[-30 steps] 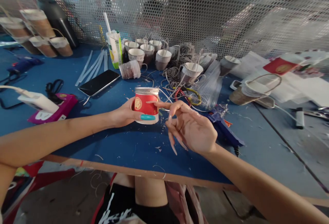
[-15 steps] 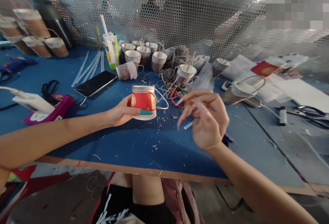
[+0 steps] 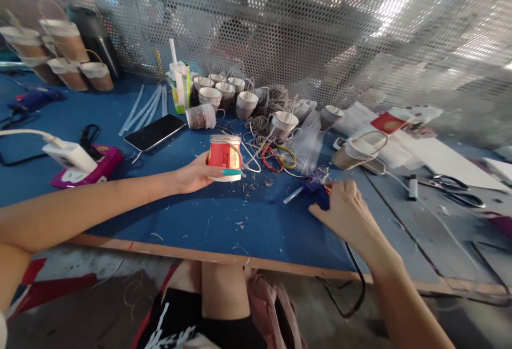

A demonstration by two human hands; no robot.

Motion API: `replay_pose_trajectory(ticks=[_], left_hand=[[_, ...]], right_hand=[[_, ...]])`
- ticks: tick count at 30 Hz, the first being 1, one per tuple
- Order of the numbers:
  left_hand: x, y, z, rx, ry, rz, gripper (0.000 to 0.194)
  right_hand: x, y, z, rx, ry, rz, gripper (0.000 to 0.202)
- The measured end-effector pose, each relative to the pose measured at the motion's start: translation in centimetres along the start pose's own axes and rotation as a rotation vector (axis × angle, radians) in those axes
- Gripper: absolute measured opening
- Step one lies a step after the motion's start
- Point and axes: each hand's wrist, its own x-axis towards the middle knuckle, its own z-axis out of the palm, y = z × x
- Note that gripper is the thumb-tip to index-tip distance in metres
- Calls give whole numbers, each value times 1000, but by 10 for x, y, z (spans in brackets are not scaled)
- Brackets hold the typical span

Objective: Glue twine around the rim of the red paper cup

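Observation:
My left hand point(image 3: 197, 173) is wrapped round a small cup point(image 3: 224, 155) with a red label and a cord-wound rim, held upright over the blue table. A cord loop stands out from the cup's right side. At the right, my right hand point(image 3: 347, 207) reaches over a blue glue gun point(image 3: 319, 189) lying on the table, its fingers around the back part, partly hidden. A clear glue stick point(image 3: 293, 195) shows by the glue gun. Red and yellow cord rings point(image 3: 272, 158) lie between the cup and the gun.
Several small white-rimmed cups point(image 3: 247, 104), a drink carton point(image 3: 181, 87) and a cord tangle stand behind. A phone point(image 3: 155, 132) and a magenta power strip point(image 3: 88, 166) lie left. Scissors point(image 3: 452, 182), papers and a basket cup point(image 3: 354, 151) are at right. A perforated metal screen point(image 3: 256, 29) rises behind.
My right hand has moved right and down from beside the cup to the blue glue gun. The left hand still holds the cup. The camera view has shifted slightly.

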Motion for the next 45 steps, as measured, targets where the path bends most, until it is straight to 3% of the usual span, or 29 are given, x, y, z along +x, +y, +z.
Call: replay_pose_trajectory(ticks=[3,6,8,9,12,15,17,19,20,25,29,45], left_hand=[[1,-1,-1,17,-11,17,57],[1,-3,-2,24,-12,31,56],[2,-3,-2,23,9,27,53],[2,-3,-1,16,10,22,51],[1,-1,2,-6,15,22,52],[0,1,4,-13,49,22,53],[0,2,5,-9,69,15,53],[1,2,5,-12,64,13,52],[1,1,5,-19,56,18,52],[-3,-3,3,-11,61,40,48],[-6,-2,5,44,82,9,51],[-6,-2,16,135,65,52,56]], right_hand=[[5,-14,-13,-31,-55,72,31],[3,-16,-24,102,94,138,20],[-1,-11,-32,329,253,134,4],[-3,-9,-36,491,299,130,9],[-3,-9,-50,988,279,168,24],[10,-26,-64,1369,301,19,22],[24,-44,-69,1576,243,-158,20],[37,-63,-67,1698,-4,-250,20],[41,-70,-64,1741,-56,-258,21],[41,-87,-31,1794,-247,-273,34],[30,-86,-13,1800,-271,-252,38],[24,-86,-2,1649,-335,-141,50]])
